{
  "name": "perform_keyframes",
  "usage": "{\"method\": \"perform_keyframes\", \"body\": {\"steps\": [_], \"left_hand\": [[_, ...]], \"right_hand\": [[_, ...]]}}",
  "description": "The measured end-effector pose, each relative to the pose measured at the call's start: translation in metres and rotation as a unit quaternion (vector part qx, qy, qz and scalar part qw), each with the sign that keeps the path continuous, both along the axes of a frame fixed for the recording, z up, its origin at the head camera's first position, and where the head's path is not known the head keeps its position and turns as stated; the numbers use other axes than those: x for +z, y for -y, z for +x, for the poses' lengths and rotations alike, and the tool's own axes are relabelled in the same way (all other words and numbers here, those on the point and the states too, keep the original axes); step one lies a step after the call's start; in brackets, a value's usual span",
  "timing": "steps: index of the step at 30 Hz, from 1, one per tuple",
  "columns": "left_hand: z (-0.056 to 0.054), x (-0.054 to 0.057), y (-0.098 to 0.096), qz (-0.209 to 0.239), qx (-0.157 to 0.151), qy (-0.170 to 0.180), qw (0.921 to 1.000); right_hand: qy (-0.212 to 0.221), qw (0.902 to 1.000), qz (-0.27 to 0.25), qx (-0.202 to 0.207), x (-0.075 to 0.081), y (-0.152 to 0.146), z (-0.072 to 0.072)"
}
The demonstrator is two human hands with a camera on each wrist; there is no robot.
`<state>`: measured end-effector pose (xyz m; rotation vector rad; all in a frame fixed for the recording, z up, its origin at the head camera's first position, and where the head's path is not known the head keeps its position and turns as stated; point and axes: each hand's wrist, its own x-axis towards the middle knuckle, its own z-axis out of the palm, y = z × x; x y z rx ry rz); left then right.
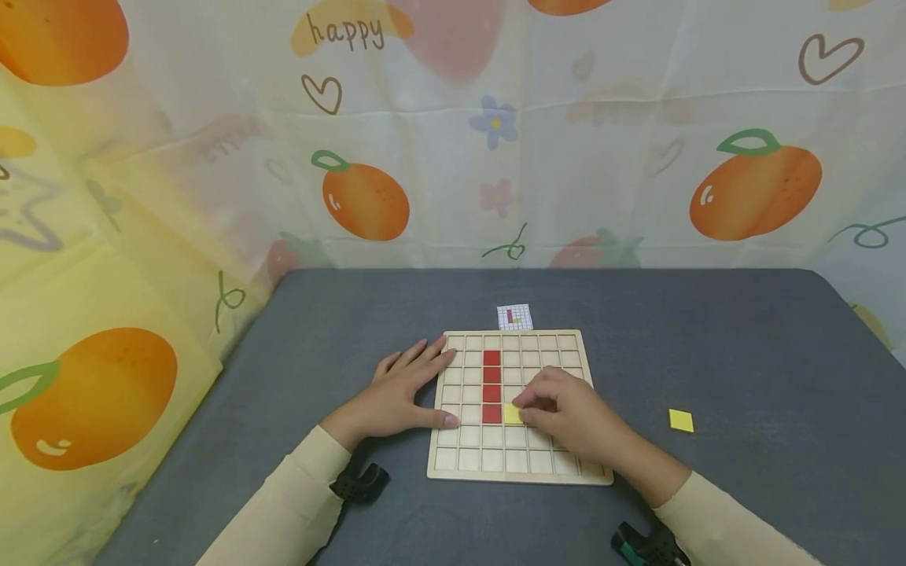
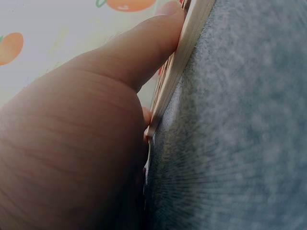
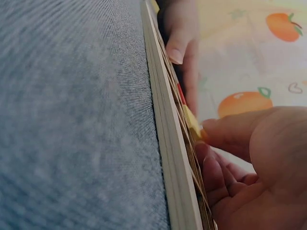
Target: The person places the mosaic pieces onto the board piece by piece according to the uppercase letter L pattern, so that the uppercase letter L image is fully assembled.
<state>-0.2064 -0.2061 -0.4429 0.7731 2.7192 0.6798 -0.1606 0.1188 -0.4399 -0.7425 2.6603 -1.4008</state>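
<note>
A light wooden grid board [image 1: 469, 459] lies flat on the table, with several red square tiles [image 1: 491, 376] filling a vertical run in one column. My right hand [image 1: 575, 413] pinches a yellow square tile [image 1: 511, 413] by its right side, at the cell just right of the lowest red tile. In the right wrist view that yellow tile [image 3: 191, 120] shows at the thumb tip, low over the grid. My left hand [image 1: 399, 395] rests on the board's left edge, fingers spread and straight, the thumb lying over the rim.
Another yellow tile [image 1: 681, 420] lies on the dark table [image 1: 764, 354] to the right of the board. A small printed grid card [image 1: 515, 317] with a red and yellow pattern touches the board's far edge. A fruit-patterned curtain [image 1: 602, 181] hangs behind the table.
</note>
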Motion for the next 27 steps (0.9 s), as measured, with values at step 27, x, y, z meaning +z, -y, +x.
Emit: {"method": "perform_keyframes", "body": {"steps": [27], "left_hand": [[0.001,0.002,0.0,0.001,0.003,0.002,1.0]], "right_hand": [[0.117,0.9832,-0.116,0.078,0.035,-0.043,-0.009]]}}
